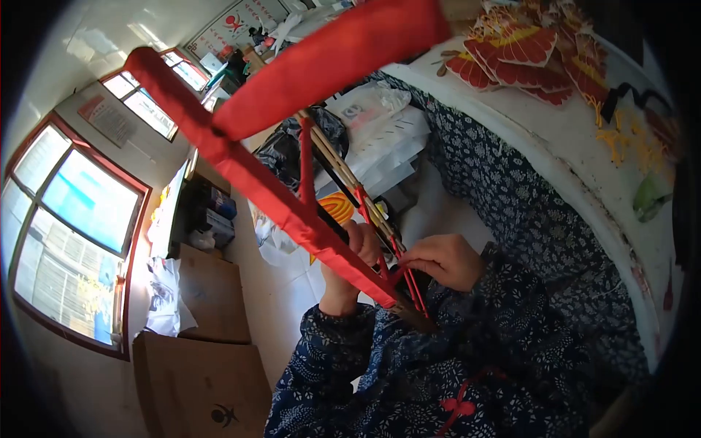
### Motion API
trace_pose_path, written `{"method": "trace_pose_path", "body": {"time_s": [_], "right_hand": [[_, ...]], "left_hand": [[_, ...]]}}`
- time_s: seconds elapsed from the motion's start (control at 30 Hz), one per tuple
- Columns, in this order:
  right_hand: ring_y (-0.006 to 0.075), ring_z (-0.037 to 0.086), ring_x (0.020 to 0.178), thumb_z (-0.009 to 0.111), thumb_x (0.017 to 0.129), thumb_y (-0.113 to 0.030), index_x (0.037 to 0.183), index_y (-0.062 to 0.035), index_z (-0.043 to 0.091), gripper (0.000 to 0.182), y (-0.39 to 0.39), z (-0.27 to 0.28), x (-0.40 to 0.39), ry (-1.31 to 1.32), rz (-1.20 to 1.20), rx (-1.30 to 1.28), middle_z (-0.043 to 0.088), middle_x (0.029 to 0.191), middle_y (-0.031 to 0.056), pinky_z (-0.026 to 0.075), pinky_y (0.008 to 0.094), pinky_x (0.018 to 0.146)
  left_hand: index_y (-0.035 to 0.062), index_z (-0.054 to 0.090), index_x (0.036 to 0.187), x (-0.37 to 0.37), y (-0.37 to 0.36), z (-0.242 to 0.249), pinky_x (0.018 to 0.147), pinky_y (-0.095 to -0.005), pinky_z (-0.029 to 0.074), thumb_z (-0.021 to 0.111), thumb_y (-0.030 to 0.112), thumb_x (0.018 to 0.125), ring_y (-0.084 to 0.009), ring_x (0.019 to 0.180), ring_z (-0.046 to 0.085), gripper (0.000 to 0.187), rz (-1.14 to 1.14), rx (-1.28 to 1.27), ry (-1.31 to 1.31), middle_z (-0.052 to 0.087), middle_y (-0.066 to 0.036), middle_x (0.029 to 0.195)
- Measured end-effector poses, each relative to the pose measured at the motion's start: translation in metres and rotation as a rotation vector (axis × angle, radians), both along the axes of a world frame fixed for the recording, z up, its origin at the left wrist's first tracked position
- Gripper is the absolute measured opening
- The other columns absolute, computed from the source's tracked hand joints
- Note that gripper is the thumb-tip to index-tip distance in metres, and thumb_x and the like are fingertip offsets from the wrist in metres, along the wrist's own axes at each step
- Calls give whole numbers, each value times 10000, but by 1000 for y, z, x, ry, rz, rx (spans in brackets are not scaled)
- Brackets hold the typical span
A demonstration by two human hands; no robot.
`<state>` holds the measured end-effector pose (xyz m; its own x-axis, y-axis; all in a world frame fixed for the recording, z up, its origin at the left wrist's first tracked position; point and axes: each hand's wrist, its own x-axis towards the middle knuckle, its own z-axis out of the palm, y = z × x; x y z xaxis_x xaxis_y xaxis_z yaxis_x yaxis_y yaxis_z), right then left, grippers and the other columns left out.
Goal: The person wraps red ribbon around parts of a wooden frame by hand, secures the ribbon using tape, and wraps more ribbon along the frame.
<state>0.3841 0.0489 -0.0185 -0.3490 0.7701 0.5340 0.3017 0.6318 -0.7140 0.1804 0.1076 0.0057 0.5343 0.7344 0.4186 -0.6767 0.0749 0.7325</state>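
Note:
A long frame wrapped in red cloth (274, 208) slants across the view, its lower end near my lap. Thin bamboo sticks (328, 150) run along its far side, crossed by narrow red strips. My left hand (363, 244) is closed around the frame's sticks, partly hidden behind the red bar. To its right, my right hand (447, 261) pinches at a thin red strip (415, 288) beside the lower part of the frame. The exact end of the strip between the fingertips is too small to make out.
At right stands a white-topped table (511, 131) with a blue floral skirt, bearing red and yellow fan-shaped pieces (511, 58). Cardboard boxes (204, 379) stand at lower left beneath the windows. Plastic bags (365, 109) and a yellow coiled item (336, 206) lie beyond the frame.

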Motion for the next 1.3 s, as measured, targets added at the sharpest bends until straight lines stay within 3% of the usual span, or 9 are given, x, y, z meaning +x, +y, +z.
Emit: {"method": "trace_pose_path", "body": {"time_s": [0.1, 0.2, 0.33, 0.47, 0.6, 0.8, 0.97, 1.07, 1.3], "right_hand": [[307, 638, 842, 648, 824, -61, 951, -20, 657, 134, 16, 22, -8, -118, 5, 52, 657, 924, 138, 504, 376, 717], [311, 634, 828, 638, 822, -48, 937, -20, 652, 119, 26, 38, -21, -176, 32, 77, 653, 899, 136, 494, 377, 706], [308, 635, 814, 610, 837, -49, 921, -24, 641, 92, 29, 49, -34, -177, 70, 65, 650, 864, 125, 485, 372, 696], [287, 650, 865, 597, 837, -28, 926, -16, 644, 101, 39, 28, -33, -199, 88, -60, 662, 900, 123, 490, 358, 761], [256, 658, 935, 620, 828, -19, 923, -3, 643, 99, 39, 3, -17, -167, 87, -228, 674, 965, 117, 490, 357, 878], [250, 654, 916, 599, 896, -57, 944, -2, 612, 74, 39, -9, -13, 77, 156, -326, 666, 933, 122, 494, 368, 877], [237, 650, 884, 579, 922, -66, 943, 3, 612, 79, 42, 16, -35, -43, 119, -182, 660, 895, 117, 498, 366, 864], [200, 626, 750, 551, 906, 0, 934, -7, 633, 87, 52, 29, -49, -115, 187, -5, 649, 888, 111, 498, 317, 694], [213, 645, 829, 509, 940, -19, 929, -26, 617, 109, 67, 9, -54, -96, 163, 142, 656, 878, 96, 493, 388, 859]], "left_hand": [[64, 502, 825, 4, -12, 11, 535, -244, 404, 373, 487, 998, -130, 581, 468, 475, 156, 66, 73, 472, -25, 697], [21, 530, 1088, 4, -25, 16, 783, -282, 472, 368, 384, 1016, -174, 875, 573, 404, 369, -71, 111, 570, -86, 977], [1, 432, 1290, -11, -33, 7, 983, -329, 390, 411, 231, 998, -198, 1140, 507, 373, 466, -124, -39, 523, -110, 1228], [9, 499, 1263, -45, -49, -32, 1035, -366, 360, 469, 43, 926, -239, 1247, 453, 340, 751, 167, 261, 458, -156, 1339], [43, 573, 1181, -60, -68, -40, 1054, -381, 340, 468, -16, 902, -288, 1311, 407, 304, 743, 429, 513, 445, -172, 1354], [59, 612, 1095, -49, -44, -52, 1064, -404, 326, 498, -7, 891, -327, 1349, 361, 243, 596, 482, 436, 485, -171, 1312], [44, 607, 1033, -54, -36, -55, 1075, -419, 301, 546, 29, 899, -324, 1382, 320, 149, 428, 424, 374, 512, -161, 1295], [40, 602, 996, -53, -39, -56, 1078, -421, 292, 564, 52, 907, -324, 1391, 310, 99, 400, 367, 317, 522, -159, 1286], [48, 586, 994, -56, -35, -57, 1078, -424, 288, 582, 63, 905, -331, 1392, 306, 90, 404, 371, 288, 548, -145, 1259]]}}
